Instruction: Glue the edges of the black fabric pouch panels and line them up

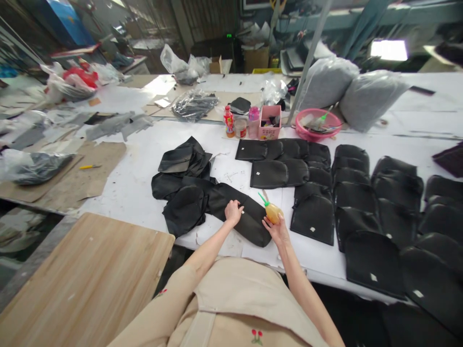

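My right hand [278, 230] holds a small squeeze bottle [274, 213] of amber liquid, its green nozzle tilted up to the left. Under both hands lies a long black piece [249, 226] that looks like leather or coated fabric. With curled fingers, my left hand [234, 212] grips this piece near its middle, beside a small white tag. What exactly the fingertips pinch is hidden. A loose heap of similar black pieces [186, 193] adjoins it on the left.
Overlapping rows of black pieces [314, 217] cover the table's right side. Behind them stand a pink box [269, 123], a pink basin [318, 125], a red-capped bottle [228, 122] and stuffed plastic bags [372, 99]. A wooden board [90, 279] is at the near left, a yellow cutter [89, 166] beyond it.
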Action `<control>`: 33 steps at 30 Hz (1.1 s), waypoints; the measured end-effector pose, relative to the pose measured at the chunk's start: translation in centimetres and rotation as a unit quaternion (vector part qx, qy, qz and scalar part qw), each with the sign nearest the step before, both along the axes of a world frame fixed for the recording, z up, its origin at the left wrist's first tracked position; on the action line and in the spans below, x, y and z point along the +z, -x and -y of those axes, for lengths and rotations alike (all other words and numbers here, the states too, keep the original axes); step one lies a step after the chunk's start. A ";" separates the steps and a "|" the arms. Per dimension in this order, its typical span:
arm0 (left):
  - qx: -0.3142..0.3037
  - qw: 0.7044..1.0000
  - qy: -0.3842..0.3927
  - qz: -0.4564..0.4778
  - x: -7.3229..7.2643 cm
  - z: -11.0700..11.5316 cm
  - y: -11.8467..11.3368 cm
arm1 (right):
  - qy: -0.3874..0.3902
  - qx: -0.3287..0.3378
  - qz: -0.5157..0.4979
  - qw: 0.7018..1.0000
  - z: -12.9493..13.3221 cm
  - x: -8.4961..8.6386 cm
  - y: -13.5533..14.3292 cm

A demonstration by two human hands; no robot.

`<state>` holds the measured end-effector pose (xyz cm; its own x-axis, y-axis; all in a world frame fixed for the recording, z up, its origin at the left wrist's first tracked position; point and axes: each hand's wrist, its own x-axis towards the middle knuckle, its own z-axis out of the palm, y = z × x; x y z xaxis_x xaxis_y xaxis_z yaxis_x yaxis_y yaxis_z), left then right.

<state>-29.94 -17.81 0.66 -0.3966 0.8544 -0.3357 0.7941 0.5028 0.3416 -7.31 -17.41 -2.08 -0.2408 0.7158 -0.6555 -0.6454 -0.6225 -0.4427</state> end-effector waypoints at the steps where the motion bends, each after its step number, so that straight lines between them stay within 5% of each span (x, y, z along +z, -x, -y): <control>1: 0.014 1.000 0.010 0.023 0.1 -0.3 0.2 | -0.006 0.002 -0.004 1.000 0.0 -0.1 -0.1; 4: 0.015 0.996 0.021 0.089 0.5 -1.0 0.9 | -0.009 -0.009 -0.009 1.000 0.1 -0.3 -0.1; 10: -0.088 0.970 -0.011 0.227 2.5 -0.2 0.8 | -0.014 -0.054 -0.042 0.998 0.9 1.0 0.3; 14: -0.114 0.888 0.007 0.445 5.5 0.1 3.0 | -0.024 -0.084 -0.089 0.992 2.5 3.1 -0.9; 18: -0.126 0.833 0.104 0.529 7.4 -1.8 5.4 | -0.034 -0.086 -0.094 0.991 4.4 5.0 -3.3; 22: -0.188 0.858 0.161 0.449 5.7 -4.9 4.4 | -0.021 -0.085 -0.040 0.995 6.0 5.2 -5.0; 26: -0.299 0.923 0.147 0.193 3.0 -6.9 2.3 | -0.012 -0.084 0.006 0.996 8.0 4.2 -5.7; 29: -0.288 0.947 0.106 0.099 2.2 -6.5 1.0 | -0.002 -0.073 0.023 0.997 9.3 3.7 -6.2; 33: -0.276 0.961 0.006 0.017 2.0 -3.2 -0.7 | -0.010 -0.079 0.027 0.996 10.2 4.2 -6.5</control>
